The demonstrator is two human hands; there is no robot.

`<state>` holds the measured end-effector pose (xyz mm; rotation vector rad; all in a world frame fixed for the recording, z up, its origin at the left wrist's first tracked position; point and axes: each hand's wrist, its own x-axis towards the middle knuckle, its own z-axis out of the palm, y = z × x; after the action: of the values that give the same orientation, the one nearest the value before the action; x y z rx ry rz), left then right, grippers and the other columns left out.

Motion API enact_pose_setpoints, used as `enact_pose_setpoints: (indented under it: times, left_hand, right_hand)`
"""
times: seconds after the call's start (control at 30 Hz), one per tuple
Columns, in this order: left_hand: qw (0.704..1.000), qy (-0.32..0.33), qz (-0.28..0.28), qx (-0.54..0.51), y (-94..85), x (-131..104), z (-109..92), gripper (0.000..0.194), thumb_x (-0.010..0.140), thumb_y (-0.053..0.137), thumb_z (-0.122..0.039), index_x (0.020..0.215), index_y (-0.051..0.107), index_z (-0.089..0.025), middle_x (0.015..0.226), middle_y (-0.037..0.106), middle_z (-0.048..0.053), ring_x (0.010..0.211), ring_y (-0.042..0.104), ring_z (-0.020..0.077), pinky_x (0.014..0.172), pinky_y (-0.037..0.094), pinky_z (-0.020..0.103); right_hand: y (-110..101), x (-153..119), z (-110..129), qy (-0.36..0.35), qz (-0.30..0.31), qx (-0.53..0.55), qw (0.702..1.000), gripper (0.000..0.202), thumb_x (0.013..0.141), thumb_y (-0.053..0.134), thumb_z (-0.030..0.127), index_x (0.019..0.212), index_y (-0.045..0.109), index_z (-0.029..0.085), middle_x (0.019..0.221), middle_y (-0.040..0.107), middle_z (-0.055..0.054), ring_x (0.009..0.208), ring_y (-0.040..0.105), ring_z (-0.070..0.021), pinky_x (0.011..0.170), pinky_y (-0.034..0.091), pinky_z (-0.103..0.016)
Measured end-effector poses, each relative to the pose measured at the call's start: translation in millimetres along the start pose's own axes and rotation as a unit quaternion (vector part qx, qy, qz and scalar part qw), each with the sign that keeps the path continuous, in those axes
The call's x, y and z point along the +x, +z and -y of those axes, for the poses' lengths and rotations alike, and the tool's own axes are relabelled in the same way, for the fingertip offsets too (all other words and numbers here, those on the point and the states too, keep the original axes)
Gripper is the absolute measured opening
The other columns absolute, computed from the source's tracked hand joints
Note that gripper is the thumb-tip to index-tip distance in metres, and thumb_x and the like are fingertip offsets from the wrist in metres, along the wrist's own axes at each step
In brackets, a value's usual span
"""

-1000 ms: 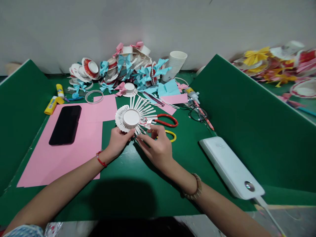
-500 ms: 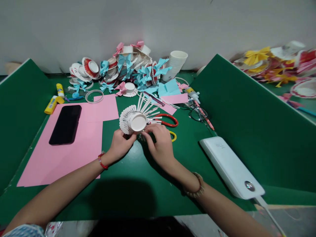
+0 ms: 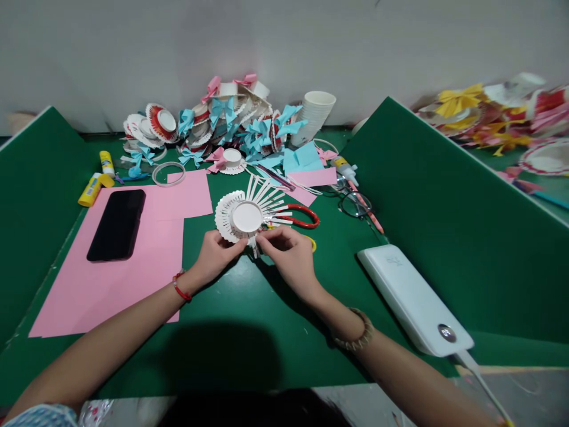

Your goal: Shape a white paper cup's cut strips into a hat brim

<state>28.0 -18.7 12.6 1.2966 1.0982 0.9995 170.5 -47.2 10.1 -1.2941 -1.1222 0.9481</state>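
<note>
Between my two hands is a white paper cup [image 3: 247, 217], its side cut into strips that fan out around the round base. On the left the strips are folded into a scalloped, woven-looking rim; toward the upper right they stick out straight and loose. My left hand [image 3: 217, 255] pinches the lower left edge of the cup. My right hand [image 3: 291, 255] pinches a strip at the lower edge, close to the left fingertips. Just behind the cup and my right hand lie red-handled scissors [image 3: 303, 216], with a yellow handle loop [image 3: 313, 244] partly hidden.
Pink paper sheets [image 3: 155, 284] under a black phone [image 3: 117, 225] lie left, near glue sticks [image 3: 91, 190]. Finished cup crafts with bows [image 3: 222, 118] and stacked cups [image 3: 315, 115] stand behind. Glasses [image 3: 356, 204] and a white power bank [image 3: 413, 299] are right, beside a green partition [image 3: 448, 225].
The cup has tilted so its base faces up more toward me. My right fingers have shifted slightly down along the lower edge, where a strip now shows between my hands.
</note>
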Motion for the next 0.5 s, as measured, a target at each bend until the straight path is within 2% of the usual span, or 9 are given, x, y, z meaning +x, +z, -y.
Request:
enact_pose_setpoints:
  times: [0.2,0.37,0.5]
  left_hand:
    - [0.999,0.000,0.005,-0.037,0.3,0,5,0.021,0.055,0.074,-0.022,0.069,0.063,-0.011,0.066,0.065,0.002,0.054,0.052,0.0076,0.053,0.044,0.020]
    - [1.000,0.007,0.013,-0.006,-0.6,-1,11,0.026,0.059,0.073,-0.024,0.079,0.066,-0.009,0.080,0.070,0.008,0.068,0.060,0.0133,0.063,0.048,0.023]
    - [0.999,0.026,0.014,0.030,-1.2,-2,13,0.023,0.064,0.071,-0.026,0.079,0.066,-0.009,0.077,0.069,0.008,0.066,0.059,0.0130,0.062,0.047,0.023]
  right_hand:
    - [0,0,1,0.007,-0.007,0.008,1.000,0.010,0.066,0.066,0.024,0.061,0.060,0.018,0.059,0.062,0.000,0.056,0.056,-0.0120,0.056,0.047,-0.028]
    - [0,0,2,0.014,-0.015,0.006,1.000,0.011,0.065,0.067,0.024,0.062,0.060,0.017,0.059,0.062,0.000,0.055,0.056,-0.0120,0.056,0.047,-0.028]
    - [0,0,1,0.009,-0.017,0.005,1.000,0.011,0.066,0.066,0.025,0.063,0.060,0.017,0.059,0.061,0.000,0.055,0.055,-0.0113,0.056,0.047,-0.027]
